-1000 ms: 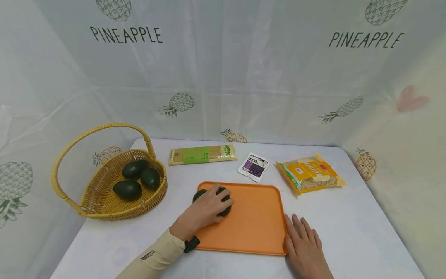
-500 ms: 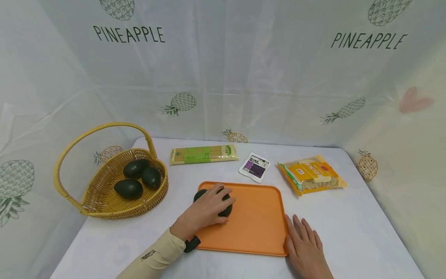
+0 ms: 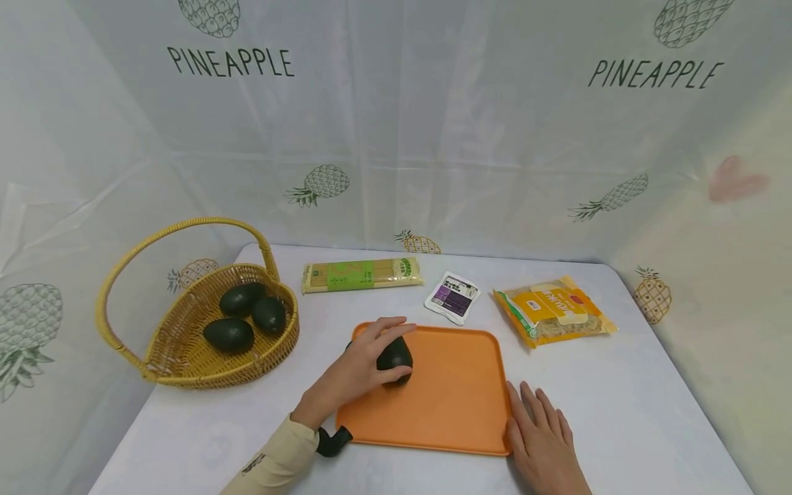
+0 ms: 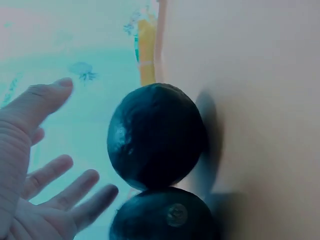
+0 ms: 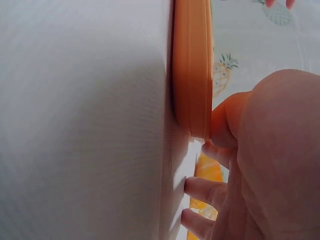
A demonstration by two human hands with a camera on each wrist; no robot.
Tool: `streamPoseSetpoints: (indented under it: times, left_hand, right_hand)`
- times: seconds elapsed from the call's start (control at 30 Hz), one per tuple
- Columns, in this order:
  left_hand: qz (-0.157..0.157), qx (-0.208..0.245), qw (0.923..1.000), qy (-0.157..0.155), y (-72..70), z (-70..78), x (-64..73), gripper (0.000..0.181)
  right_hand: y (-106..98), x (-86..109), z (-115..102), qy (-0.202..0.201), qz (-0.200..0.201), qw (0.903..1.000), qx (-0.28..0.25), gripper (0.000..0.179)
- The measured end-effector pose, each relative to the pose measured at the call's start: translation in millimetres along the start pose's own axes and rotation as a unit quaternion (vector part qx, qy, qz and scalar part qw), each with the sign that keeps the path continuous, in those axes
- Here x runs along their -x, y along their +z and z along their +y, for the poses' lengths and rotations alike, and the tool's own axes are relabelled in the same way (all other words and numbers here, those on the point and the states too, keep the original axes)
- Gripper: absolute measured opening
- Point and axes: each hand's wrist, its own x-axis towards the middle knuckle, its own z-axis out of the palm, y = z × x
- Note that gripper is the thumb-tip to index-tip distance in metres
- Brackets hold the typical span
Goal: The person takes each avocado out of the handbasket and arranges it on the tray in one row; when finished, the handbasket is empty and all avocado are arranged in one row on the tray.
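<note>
We view a small curtained booth: pineapple-printed sheeting [image 3: 460, 130] hangs behind and along both sides of a white surface [image 3: 634, 405]. Whether it stands in a home or a lab, we cannot tell.

Backdrop [image 3: 371, 124]: pale, creased, printed with pineapples [image 3: 326, 181], the word PINEAPPLE [image 3: 231, 62] twice, pink heart [image 3: 736, 180] at right. Desk [image 3: 631, 412]: white, rounded far corners.
</note>
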Motion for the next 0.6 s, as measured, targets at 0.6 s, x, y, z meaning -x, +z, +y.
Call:
streamPoseSetpoints:
  times: [0.6]
  left_hand:
    - [0.1,0.038,0.9942,-0.014,-22.8,-10.6,13.0,0.062]
  right_hand:
    - [0.4,0.6,1.3,-0.001,0.0,1.0,0.001,0.062]
